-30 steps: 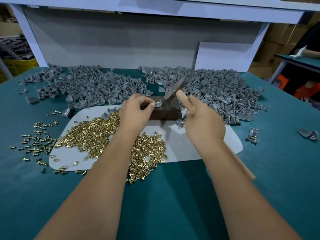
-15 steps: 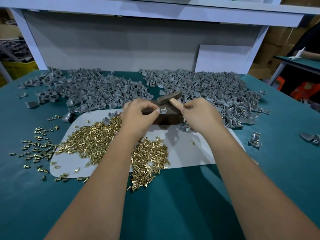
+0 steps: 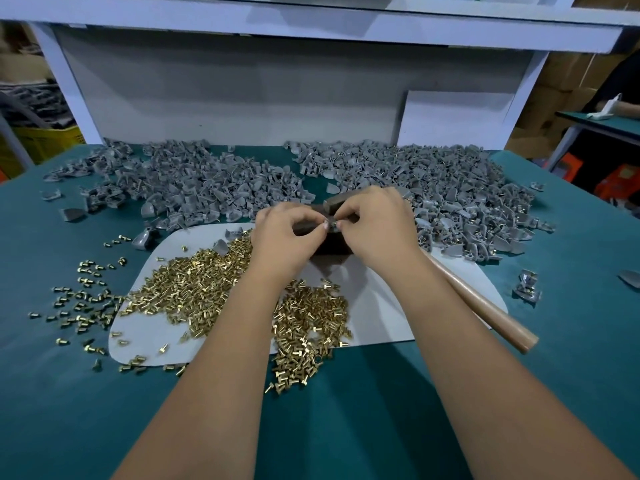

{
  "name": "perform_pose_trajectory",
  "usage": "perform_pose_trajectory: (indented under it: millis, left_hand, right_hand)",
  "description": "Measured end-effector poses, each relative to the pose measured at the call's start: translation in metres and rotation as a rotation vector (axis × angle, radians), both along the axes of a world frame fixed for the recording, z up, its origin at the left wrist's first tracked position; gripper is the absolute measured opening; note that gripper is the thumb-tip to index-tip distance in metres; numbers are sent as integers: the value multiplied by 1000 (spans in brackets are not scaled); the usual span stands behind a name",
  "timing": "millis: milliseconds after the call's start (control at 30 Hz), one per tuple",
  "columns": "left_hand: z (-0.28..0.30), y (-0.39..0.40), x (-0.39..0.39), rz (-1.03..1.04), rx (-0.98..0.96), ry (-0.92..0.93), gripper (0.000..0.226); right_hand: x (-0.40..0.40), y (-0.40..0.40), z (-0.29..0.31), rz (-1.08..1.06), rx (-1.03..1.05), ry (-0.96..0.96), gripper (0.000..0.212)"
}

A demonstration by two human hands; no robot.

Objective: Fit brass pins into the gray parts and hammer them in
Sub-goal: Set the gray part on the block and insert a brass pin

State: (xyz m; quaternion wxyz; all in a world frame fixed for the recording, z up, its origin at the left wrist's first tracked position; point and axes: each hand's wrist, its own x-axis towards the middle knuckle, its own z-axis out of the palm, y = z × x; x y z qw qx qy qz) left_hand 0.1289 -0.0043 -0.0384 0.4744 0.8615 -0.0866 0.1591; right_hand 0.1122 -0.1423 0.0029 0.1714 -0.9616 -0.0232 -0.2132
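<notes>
Pinched between the fingertips of the left hand and the right hand, a small gray part sits over a dark block on the white mat, with loose brass pins heaped at left. The right hand also pins down the hammer, its head behind the knuckles and its handle trailing right. Seating the pin squarely before any blow looks like the key to this step.
</notes>
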Motion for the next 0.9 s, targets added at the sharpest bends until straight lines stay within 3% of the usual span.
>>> perform_pose_trajectory:
  millis: [467,900]
  left_hand:
    - [-3,1,5,2,16,-40,8]
    - [-3,3,2,-18,71,-133,10]
  right_hand:
    - [-1,8,-6,23,-90,10,16]
    - [-9,6,-22,17,-304,-242,9]
